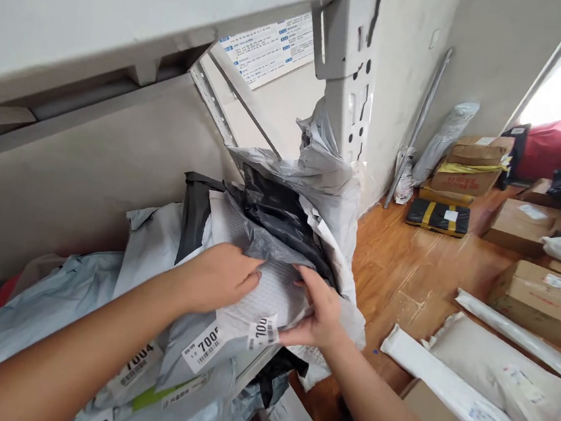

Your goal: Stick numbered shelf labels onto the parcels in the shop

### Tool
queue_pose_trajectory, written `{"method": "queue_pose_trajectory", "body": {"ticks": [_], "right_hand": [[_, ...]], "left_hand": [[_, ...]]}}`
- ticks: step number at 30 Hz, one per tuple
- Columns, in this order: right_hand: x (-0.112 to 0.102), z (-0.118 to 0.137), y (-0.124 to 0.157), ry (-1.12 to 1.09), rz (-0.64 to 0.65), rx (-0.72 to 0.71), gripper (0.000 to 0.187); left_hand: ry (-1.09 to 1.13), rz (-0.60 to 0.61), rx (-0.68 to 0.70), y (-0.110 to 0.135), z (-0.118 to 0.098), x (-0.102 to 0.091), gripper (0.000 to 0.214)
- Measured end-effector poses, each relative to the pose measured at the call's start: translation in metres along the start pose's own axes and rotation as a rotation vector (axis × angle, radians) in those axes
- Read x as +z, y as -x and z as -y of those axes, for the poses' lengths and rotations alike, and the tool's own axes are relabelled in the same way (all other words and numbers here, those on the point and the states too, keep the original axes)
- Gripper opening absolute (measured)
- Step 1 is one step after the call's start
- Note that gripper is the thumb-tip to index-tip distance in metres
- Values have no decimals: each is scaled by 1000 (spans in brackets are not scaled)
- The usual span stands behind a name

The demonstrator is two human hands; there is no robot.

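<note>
Parcels stand packed on edge on a shelf, and both my hands reach in among them. My left hand is closed, its thumb and forefinger pinching at the lower edge of a grey plastic mailing bag. My right hand is on the right side of a white bubble mailer, its forefinger by the grey bag's edge and its thumb by a barcode label reading "700". Some of its fingers are partly hidden. Another label, "7005", lies below my left hand. Black plastic shows behind the grey bag.
A white metal shelf beam runs overhead to a slotted upright. More mailing bags fill the shelf's left side. On the wooden floor at right lie cartons, long wrapped tubes and a pale sack.
</note>
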State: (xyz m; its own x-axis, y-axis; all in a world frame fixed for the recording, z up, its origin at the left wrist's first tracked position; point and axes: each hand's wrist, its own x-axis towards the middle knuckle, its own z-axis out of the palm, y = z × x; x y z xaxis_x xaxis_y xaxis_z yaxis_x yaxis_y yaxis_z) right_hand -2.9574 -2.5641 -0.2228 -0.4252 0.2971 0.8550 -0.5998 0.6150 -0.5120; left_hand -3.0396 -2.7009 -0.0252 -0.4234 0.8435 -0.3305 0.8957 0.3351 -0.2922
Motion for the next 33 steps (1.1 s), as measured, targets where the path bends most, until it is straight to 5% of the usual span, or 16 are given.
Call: {"method": "queue_pose_trajectory", "body": {"ticks": [7, 14, 22, 29, 33], "right_hand": [[4, 29, 1, 116, -206, -169, 89], [10, 35, -1, 150, -216, -187, 74], [14, 48, -5, 91, 25, -41, 58], [3, 51, -23, 91, 336, 111, 54], [-12, 48, -29, 47, 427, 79, 66]], "left_hand": [[309, 43, -18, 3, 13, -1, 33], [340, 44, -62, 9, 7, -3, 47], [32, -92, -3, 23, 8, 25, 30], [153, -142, 70, 35, -2, 29, 10], [166, -151, 77, 36, -5, 33, 13]]}}
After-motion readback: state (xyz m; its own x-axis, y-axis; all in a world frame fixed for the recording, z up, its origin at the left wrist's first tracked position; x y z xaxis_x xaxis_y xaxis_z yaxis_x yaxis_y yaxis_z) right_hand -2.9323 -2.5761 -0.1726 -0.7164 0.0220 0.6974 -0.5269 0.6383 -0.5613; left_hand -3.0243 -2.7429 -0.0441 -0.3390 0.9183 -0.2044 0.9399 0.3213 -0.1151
